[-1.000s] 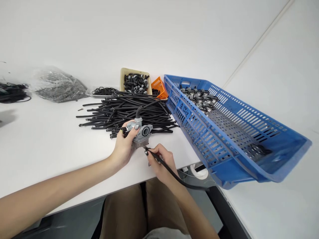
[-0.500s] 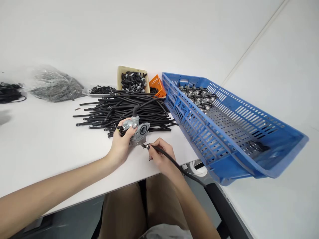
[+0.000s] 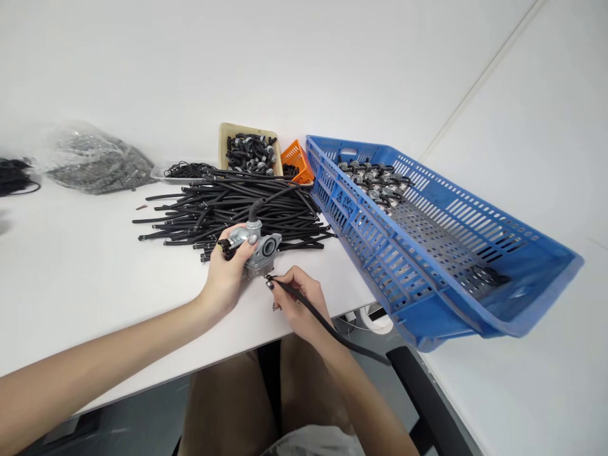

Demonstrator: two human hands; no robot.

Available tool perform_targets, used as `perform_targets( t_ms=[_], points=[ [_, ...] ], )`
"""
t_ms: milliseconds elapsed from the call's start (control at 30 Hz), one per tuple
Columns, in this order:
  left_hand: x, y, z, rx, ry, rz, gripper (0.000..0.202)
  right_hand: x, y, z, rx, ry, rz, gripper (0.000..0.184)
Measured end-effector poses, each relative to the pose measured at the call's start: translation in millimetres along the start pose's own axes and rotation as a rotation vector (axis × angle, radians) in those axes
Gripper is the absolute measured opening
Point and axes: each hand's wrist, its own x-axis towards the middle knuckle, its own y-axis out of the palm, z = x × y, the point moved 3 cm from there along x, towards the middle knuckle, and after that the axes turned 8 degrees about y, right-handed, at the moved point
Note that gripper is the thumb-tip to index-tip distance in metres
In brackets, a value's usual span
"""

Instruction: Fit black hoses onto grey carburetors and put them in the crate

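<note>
My left hand [image 3: 227, 273] grips a small grey metal carburetor [image 3: 259, 249] just above the white table [image 3: 85, 272]; a black hose rises from its top. My right hand [image 3: 297, 303] pinches the end of a black rubber hose [image 3: 327, 326] and holds its clamped tip against the carburetor's lower side. The rest of that hose trails down past the table edge toward my lap. A heap of loose black hoses [image 3: 237, 206] lies right behind both hands.
A large blue slotted crate [image 3: 427, 247] sits tilted at the right, with several finished carburetors [image 3: 375, 180] at its far end. Behind the hoses stand a beige tray of clamps [image 3: 247, 149], a small orange basket [image 3: 295, 161] and a plastic bag of parts [image 3: 97, 161].
My right hand has brought the hose tip up and left until it meets the carburetor's lower side. The view has shifted slightly; my left hand keeps its grip.
</note>
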Motion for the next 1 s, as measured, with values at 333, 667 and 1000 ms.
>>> perform_targets(
  t_ms=[333, 667, 1000],
  points=[
    [-16.2, 17.6, -2.5, -0.154, -0.217, 0.170, 0.056, 5.9, -19.7, -2.1, 0.215, -0.015, -0.145, 0.032],
    [-12.0, 14.9, 2.5, -0.121, -0.442, 0.304, 0.059, 6.8, -13.9, 2.7, 0.254, -0.021, -0.243, 0.042],
    [-10.9, 15.1, 2.5, -0.077, -0.549, 0.475, 0.054, 13.2, -14.4, -8.9, 0.335, -0.029, -0.335, 0.053]
  ],
)
